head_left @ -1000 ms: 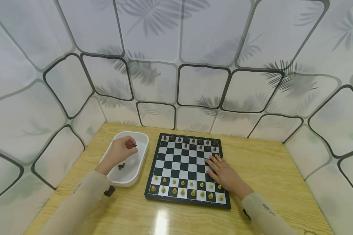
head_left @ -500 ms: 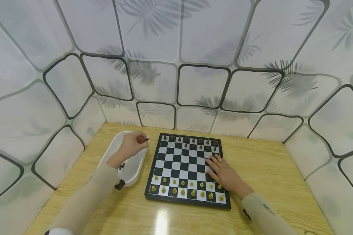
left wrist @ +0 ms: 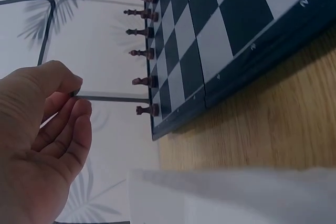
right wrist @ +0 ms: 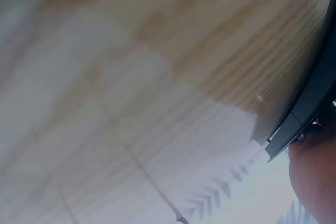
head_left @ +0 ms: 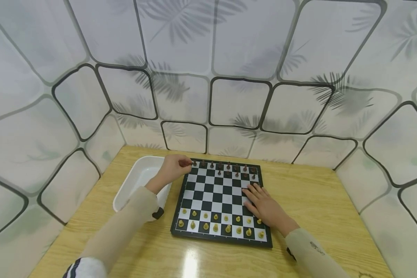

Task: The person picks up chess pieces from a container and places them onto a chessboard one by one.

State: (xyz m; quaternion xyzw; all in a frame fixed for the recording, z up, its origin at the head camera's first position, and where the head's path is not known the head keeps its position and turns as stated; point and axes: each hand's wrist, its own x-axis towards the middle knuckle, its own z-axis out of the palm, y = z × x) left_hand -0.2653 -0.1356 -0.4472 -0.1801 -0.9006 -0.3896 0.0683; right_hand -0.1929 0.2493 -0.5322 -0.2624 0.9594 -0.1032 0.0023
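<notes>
The chessboard (head_left: 208, 197) lies in the middle of the table, with brown chess pieces (head_left: 228, 166) along its far side and yellow ones (head_left: 216, 227) along its near side. My left hand (head_left: 172, 168) is at the board's far left corner and pinches a small dark chess piece between thumb and fingertips, mostly hidden by them. Close to those fingertips stands a brown rook (left wrist: 147, 109) on the corner square. My right hand (head_left: 264, 204) rests on the board's right edge, fingers spread, with part of it at the frame's edge in the right wrist view.
A white plastic tray (head_left: 130, 185) stands left of the board, partly under my left forearm, which hides its near part. The wooden table (head_left: 319, 208) runs back to a patterned wall covering on the left, far and right sides.
My left hand has moved right from over the tray to the board's far left corner, carrying the dark chess piece. My right hand has stayed in place.
</notes>
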